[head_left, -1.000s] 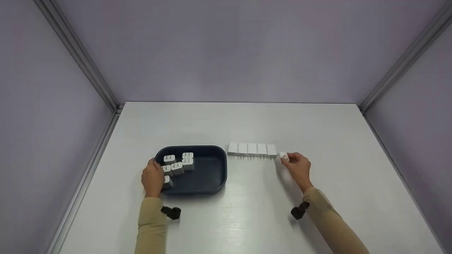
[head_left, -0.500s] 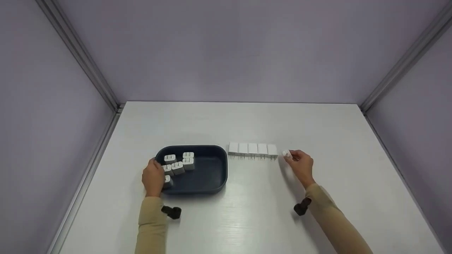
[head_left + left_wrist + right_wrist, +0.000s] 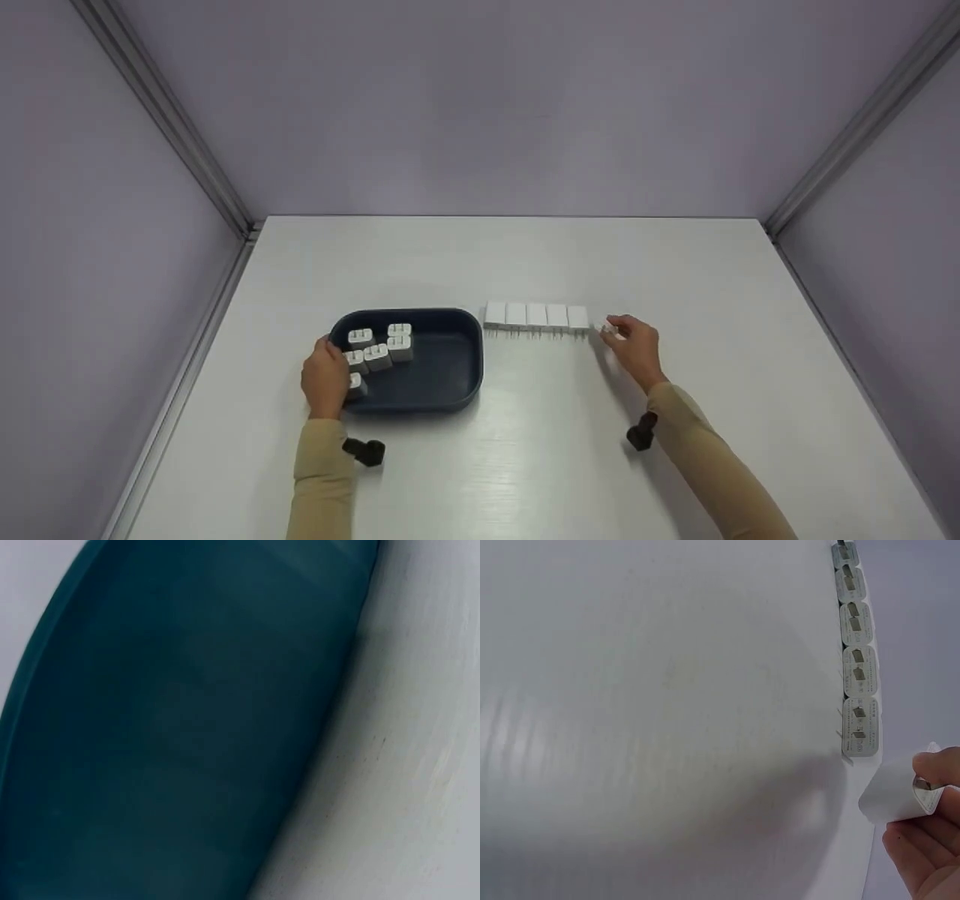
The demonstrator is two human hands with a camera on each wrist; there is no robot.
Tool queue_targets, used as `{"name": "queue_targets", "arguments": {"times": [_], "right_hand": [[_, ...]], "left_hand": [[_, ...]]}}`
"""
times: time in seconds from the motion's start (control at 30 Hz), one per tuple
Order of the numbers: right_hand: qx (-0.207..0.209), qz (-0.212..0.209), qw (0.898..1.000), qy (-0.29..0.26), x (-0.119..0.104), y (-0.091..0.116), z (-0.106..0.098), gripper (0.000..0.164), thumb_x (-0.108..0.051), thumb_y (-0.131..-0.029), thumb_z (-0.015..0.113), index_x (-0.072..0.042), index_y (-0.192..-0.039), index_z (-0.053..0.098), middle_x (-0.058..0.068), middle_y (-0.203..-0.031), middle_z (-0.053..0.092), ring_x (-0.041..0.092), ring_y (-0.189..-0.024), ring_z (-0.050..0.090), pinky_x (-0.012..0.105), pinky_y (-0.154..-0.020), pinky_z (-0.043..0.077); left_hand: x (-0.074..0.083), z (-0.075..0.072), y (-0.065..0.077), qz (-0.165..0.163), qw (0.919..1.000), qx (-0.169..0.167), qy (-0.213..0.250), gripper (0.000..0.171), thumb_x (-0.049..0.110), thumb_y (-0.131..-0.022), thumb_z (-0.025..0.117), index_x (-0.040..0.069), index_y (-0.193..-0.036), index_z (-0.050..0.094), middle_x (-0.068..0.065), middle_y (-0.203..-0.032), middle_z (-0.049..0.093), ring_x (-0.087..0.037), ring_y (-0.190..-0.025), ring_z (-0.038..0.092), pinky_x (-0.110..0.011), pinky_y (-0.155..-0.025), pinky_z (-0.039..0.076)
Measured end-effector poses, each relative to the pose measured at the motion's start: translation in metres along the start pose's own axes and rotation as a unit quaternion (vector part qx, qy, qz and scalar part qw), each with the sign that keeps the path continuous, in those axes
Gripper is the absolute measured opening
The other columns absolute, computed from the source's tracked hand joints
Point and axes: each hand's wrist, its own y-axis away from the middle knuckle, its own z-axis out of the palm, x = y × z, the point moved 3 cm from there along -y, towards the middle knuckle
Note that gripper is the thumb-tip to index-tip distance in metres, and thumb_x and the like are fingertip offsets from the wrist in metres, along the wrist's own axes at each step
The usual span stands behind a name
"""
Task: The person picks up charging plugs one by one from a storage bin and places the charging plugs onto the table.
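Table (image 3: 517,465), white, carries everything. Dark blue tray (image 3: 442,379) sits left of centre, long side facing the person. Row (image 3: 536,315) of five white plugs lies flat just right of it, sides touching, prongs (image 3: 859,674) all aimed toward the person; butted up like that, each probably squares its neighbour. Left hand (image 3: 326,381) looks clamped on the tray's left rim, likely to steady it; can't fully confirm, left wrist view shows tray and table but no fingers. Right hand (image 3: 635,349) pinches one plug, thumb against fingers, just beside the row's right end, not touching it. Tray plugs (image 3: 377,357): six visible, bunched left, prongs up, which should leave bodies easy to grab. Held plug (image 3: 896,791) tilts relative to the row, thumb by its prong end, so the far end is free.
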Motion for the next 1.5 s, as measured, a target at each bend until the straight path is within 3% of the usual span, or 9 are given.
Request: {"name": "queue_targets", "arguments": {"times": [0.4,0.63,1.0,1.5], "right_hand": [[-0.032,-0.012,0.997,0.073,0.008,-0.011,0.006,0.032,-0.001,-0.088,0.064,0.006,-0.118,0.063,0.026,-0.126,0.063,0.041,-0.123,0.057,0.048,-0.105,0.046],[-0.03,-0.063,0.988,0.138,0.002,-0.013,0.007,0.028,-0.001,-0.086,0.066,0.005,-0.114,0.066,0.024,-0.123,0.065,0.04,-0.12,0.059,0.048,-0.104,0.046],[-0.062,-0.076,0.983,0.156,0.009,-0.017,0.011,0.035,0.002,-0.087,0.064,0.006,-0.121,0.061,0.025,-0.127,0.062,0.042,-0.125,0.054,0.051,-0.107,0.042],[-0.054,-0.128,0.969,0.206,0.007,-0.017,0.015,0.025,0.003,-0.086,0.064,0.005,-0.112,0.066,0.024,-0.128,0.062,0.04,-0.123,0.058,0.049,-0.105,0.045]], "left_hand": [[0.0,-0.001,0.001,-0.01,0.9999,-0.001,-0.004,0.04,0.013,-0.101,0.034,-0.01,-0.124,0.057,-0.034,-0.113,0.065,-0.051,-0.1,0.064,-0.059,-0.083,0.049],[0.0,-0.001,0.001,-0.004,1.0,0.005,-0.004,0.04,0.014,-0.101,0.035,-0.01,-0.123,0.058,-0.034,-0.111,0.065,-0.052,-0.097,0.064,-0.059,-0.081,0.049],[-0.001,-0.001,0.002,-0.024,0.9994,-0.026,0.002,0.044,0.015,-0.102,0.031,-0.011,-0.13,0.052,-0.035,-0.121,0.061,-0.051,-0.105,0.062,-0.06,-0.086,0.049],[-0.001,0.0,0.0,-0.006,1.0,-0.004,0.005,0.041,0.014,-0.101,0.033,-0.011,-0.124,0.056,-0.035,-0.113,0.064,-0.052,-0.099,0.064,-0.06,-0.082,0.049]]}}
